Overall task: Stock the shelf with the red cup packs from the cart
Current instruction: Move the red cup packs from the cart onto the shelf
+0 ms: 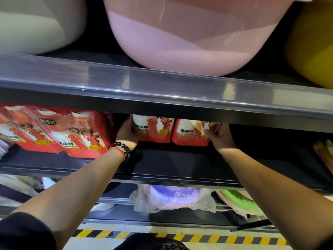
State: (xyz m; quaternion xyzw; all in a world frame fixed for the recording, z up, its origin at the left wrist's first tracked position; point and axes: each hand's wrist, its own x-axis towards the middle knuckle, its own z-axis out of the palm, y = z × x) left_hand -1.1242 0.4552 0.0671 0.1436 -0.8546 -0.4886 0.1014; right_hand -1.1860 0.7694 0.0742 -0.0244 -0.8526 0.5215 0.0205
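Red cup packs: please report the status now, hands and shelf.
Left hand grips one red cup pack, right hand grips the second pack. Both deep on the middle shelf. More packs left. Path unblocked.

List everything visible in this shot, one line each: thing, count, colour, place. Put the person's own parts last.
held cup packs: two, red, side by side deep on the middle shelf, between the hands
stocked cup packs: at least three, red, left on the same shelf
shelf edge: one, dark with a clear strip, above the packs
pink basin: one, upper shelf, centre
white basin: one, upper shelf, left
yellow basin: one, upper shelf, right
bagged basins: purple, in clear plastic, lower shelf
green basin: one, lower shelf, right
hazard stripe: yellow and black, floor
bead bracelet: black, with a red cord, left wrist
left hand: grips the left pack's side
right hand: grips the right pack's side
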